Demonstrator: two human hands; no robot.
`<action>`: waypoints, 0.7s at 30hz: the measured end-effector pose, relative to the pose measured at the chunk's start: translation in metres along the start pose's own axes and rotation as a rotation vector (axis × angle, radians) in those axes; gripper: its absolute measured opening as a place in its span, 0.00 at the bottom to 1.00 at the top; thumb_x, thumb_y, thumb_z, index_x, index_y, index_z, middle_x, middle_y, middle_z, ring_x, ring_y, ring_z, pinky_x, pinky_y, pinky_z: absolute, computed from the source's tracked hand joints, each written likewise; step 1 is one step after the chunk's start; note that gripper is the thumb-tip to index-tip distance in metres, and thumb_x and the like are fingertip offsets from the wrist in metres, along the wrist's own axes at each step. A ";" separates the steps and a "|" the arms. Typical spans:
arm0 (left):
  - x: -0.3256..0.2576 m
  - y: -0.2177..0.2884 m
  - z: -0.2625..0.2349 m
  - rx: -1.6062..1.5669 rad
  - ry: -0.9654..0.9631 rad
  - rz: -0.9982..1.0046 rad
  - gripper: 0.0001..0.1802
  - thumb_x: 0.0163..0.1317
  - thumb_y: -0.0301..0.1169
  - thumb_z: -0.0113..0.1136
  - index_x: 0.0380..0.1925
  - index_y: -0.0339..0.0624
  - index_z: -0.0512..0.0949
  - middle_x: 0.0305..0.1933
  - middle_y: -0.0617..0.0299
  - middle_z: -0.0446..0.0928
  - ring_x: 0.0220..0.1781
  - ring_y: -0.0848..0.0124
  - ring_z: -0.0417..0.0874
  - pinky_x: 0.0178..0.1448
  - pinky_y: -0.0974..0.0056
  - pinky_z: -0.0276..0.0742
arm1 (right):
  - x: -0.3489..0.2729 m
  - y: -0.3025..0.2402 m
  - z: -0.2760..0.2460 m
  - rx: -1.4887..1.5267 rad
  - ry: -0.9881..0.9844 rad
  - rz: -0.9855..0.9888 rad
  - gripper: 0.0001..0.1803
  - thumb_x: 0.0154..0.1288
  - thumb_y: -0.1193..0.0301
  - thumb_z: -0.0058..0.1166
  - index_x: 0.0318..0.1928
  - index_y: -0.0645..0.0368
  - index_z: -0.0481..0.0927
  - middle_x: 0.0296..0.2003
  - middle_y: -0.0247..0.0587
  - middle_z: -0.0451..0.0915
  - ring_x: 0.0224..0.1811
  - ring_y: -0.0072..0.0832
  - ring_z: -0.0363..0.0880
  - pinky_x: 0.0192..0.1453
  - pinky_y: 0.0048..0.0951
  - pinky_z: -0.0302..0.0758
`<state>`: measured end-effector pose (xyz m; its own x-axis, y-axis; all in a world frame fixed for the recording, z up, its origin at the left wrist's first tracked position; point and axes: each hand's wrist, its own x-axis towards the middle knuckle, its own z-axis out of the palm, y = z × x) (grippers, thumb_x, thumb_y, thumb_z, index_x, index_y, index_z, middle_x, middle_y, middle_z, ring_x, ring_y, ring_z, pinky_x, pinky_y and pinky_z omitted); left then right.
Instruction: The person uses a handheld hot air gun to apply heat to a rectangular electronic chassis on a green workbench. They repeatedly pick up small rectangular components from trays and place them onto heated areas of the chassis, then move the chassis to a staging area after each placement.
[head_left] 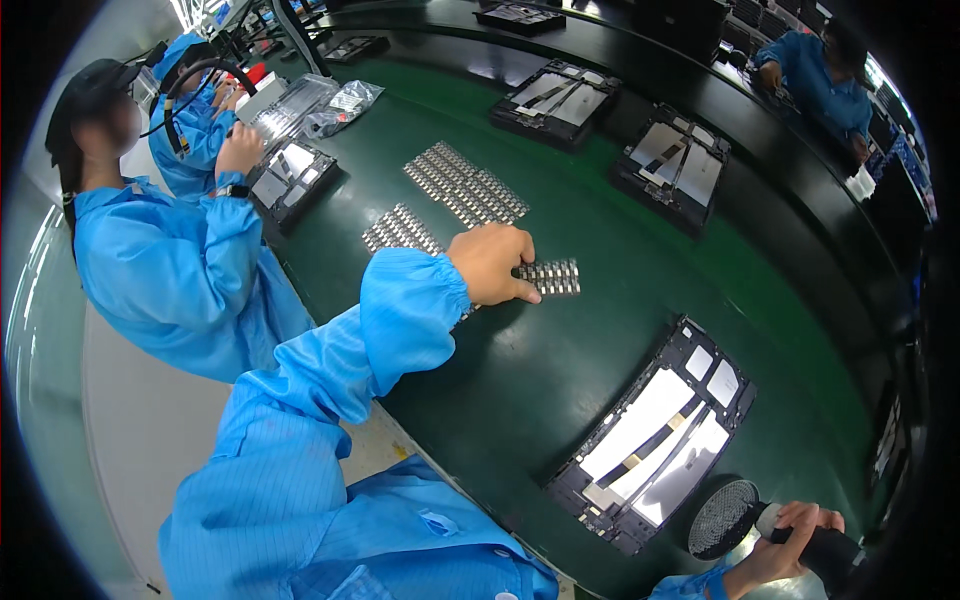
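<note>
Overall, the green counter [500, 390] supports an opened flat device [655, 440]. The right hand [783, 552] is curled around a dark object [830, 562], possibly a tool handle, beside a round black disc [722, 515]. The left hand [490, 265] pinches a strip of metal parts [557, 277] between thumb and fingers, beyond the device, near the counter's middle.

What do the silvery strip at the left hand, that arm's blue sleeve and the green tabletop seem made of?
Silvery strip: probably shiny metal, from its glints. Blue sleeve: likely synthetic fabric, given its sheen and creases. Green tabletop: perhaps rubber or plastic, smooth, with soft reflections.
</note>
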<state>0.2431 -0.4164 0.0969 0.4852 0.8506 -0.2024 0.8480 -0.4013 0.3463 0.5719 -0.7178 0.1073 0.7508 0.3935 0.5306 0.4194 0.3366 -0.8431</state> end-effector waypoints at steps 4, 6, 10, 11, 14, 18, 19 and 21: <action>0.008 -0.003 0.002 -0.142 -0.075 0.126 0.23 0.40 0.38 0.75 0.34 0.35 0.80 0.34 0.53 0.80 0.33 0.61 0.82 0.40 0.62 0.77 | -0.003 -0.006 0.018 -0.028 0.028 -0.026 0.16 0.59 0.80 0.53 0.47 0.69 0.65 0.16 0.35 0.65 0.19 0.21 0.65 0.30 0.24 0.66; 0.014 -0.005 -0.001 -0.239 -0.143 0.160 0.20 0.41 0.34 0.74 0.33 0.34 0.79 0.33 0.53 0.80 0.31 0.64 0.83 0.38 0.65 0.77 | -0.004 -0.010 0.028 0.030 -0.006 -0.037 0.16 0.60 0.79 0.53 0.47 0.68 0.66 0.16 0.35 0.66 0.19 0.21 0.65 0.30 0.24 0.67; 0.032 -0.016 0.004 -0.546 -0.311 0.132 0.14 0.43 0.24 0.71 0.32 0.32 0.79 0.30 0.53 0.81 0.30 0.67 0.83 0.37 0.69 0.77 | -0.004 -0.017 0.040 0.027 -0.069 -0.039 0.17 0.60 0.79 0.52 0.48 0.65 0.65 0.17 0.35 0.66 0.18 0.21 0.64 0.28 0.24 0.67; 0.031 -0.014 0.004 -0.552 -0.293 0.148 0.13 0.44 0.22 0.69 0.32 0.32 0.79 0.30 0.53 0.81 0.31 0.67 0.83 0.37 0.69 0.77 | -0.007 -0.018 0.043 0.039 -0.080 -0.056 0.17 0.60 0.79 0.52 0.49 0.65 0.65 0.17 0.35 0.66 0.17 0.21 0.64 0.28 0.24 0.67; 0.016 -0.008 0.007 -0.433 -0.158 0.200 0.12 0.45 0.19 0.67 0.32 0.31 0.79 0.30 0.53 0.82 0.31 0.67 0.83 0.37 0.70 0.78 | -0.007 -0.013 0.053 0.084 -0.130 -0.074 0.17 0.61 0.79 0.52 0.49 0.64 0.64 0.17 0.35 0.66 0.17 0.21 0.64 0.26 0.24 0.66; -0.001 -0.002 0.014 -0.061 0.194 0.500 0.07 0.49 0.20 0.64 0.30 0.34 0.79 0.29 0.54 0.82 0.30 0.66 0.83 0.37 0.68 0.78 | -0.008 -0.020 0.064 0.105 -0.143 -0.032 0.20 0.58 0.78 0.54 0.49 0.63 0.62 0.16 0.36 0.69 0.17 0.22 0.66 0.26 0.26 0.69; -0.005 0.003 0.015 0.051 0.305 0.601 0.05 0.50 0.21 0.63 0.29 0.34 0.79 0.28 0.54 0.82 0.30 0.65 0.83 0.37 0.69 0.77 | -0.008 -0.020 0.063 0.100 -0.164 -0.027 0.21 0.57 0.77 0.55 0.49 0.63 0.62 0.17 0.37 0.71 0.17 0.23 0.68 0.27 0.27 0.70; -0.004 0.014 0.011 -0.208 0.286 0.605 0.05 0.49 0.22 0.65 0.27 0.35 0.81 0.27 0.55 0.82 0.28 0.68 0.83 0.34 0.70 0.77 | -0.007 -0.022 0.073 0.084 -0.209 -0.041 0.21 0.58 0.77 0.54 0.48 0.62 0.59 0.15 0.37 0.69 0.15 0.24 0.66 0.25 0.28 0.70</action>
<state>0.2556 -0.4293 0.0923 0.7595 0.5661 0.3204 0.3745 -0.7833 0.4961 0.5203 -0.6658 0.1283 0.6082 0.5436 0.5784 0.3972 0.4224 -0.8147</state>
